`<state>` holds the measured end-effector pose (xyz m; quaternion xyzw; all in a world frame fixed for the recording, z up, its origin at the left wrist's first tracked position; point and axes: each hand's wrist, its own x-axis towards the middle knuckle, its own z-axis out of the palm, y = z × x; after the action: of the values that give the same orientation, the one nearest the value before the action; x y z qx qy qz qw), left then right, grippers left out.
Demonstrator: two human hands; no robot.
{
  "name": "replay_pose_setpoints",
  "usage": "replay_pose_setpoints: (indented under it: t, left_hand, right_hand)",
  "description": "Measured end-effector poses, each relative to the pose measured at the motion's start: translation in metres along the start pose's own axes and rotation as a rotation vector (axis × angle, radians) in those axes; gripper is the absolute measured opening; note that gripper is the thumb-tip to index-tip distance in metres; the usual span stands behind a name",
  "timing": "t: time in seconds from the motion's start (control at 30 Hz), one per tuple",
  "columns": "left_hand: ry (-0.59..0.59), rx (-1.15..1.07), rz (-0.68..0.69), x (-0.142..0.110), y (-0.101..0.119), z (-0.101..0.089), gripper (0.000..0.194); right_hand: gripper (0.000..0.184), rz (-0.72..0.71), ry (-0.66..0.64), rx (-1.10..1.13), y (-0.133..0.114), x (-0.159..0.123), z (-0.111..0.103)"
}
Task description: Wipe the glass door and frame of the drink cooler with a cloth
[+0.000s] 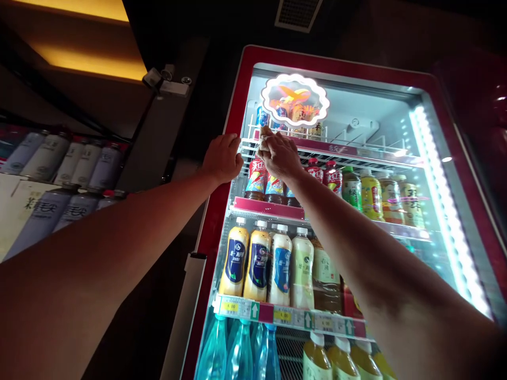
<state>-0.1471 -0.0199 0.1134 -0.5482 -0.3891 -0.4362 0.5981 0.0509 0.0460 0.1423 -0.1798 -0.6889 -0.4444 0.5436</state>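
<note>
A tall drinks fridge (247,68) with a red-framed glass door stands before me, lit inside. Both my arms reach up to it. At the red door frame (233,119), my left hand (223,157) is closed on the left side, fingers bent and thumb toward the glass. Against the glass, below the glowing scalloped sign (295,100), is my right hand (280,154). Its fingers are bent over a small crumpled tan piece, seemingly a cloth (264,133), mostly hidden by the hand. Bottles (257,177) show behind the glass around this hand.
Fridge shelves hold milk-tea bottles (235,258), blue bottles (241,348) and green tea bottles (352,187). A price strip (283,315) runs along one shelf. Left are pale cans (51,153) and a dark pillar with an emergency lamp (174,87). A vent (298,13) is overhead.
</note>
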Motion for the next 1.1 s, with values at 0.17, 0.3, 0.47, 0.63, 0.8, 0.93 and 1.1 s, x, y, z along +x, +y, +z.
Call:
replay_pose_setpoints:
  t: [0.17, 0.3, 0.47, 0.63, 0.8, 0.93, 1.1]
  left_hand:
    - [0.014, -0.052, -0.006, 0.001, -0.005, 0.008, 0.058]
    - [0.026, -0.104, 0.007, 0.001, -0.007, 0.01, 0.059]
    - [-0.001, -0.091, -0.008, 0.002, -0.006, 0.008, 0.065]
    - [0.013, -0.134, 0.007, 0.003, -0.01, 0.009, 0.062]
    - [0.021, -0.139, -0.005, 0.002, -0.014, 0.006, 0.061]
    - [-0.033, -0.224, -0.037, -0.001, -0.015, -0.001, 0.068]
    - [-0.013, -0.317, -0.089, -0.005, -0.016, -0.002, 0.073]
  right_hand:
    - [0.05, -0.069, -0.042, 0.029, -0.013, -0.004, 0.0]
    - [0.049, -0.01, -0.049, 0.018, -0.021, 0.001, -0.002]
    - [0.053, 0.06, -0.039, -0.007, -0.035, 0.007, 0.006]
    - [0.055, -0.052, -0.097, 0.034, -0.034, 0.004, 0.003]
    - [0.06, 0.073, -0.073, 0.06, -0.049, 0.016, 0.01]
    - [0.058, 0.048, -0.095, 0.086, -0.064, 0.015, 0.01]
    - [0.058, 0.017, -0.104, 0.099, -0.066, 0.016, 0.006]
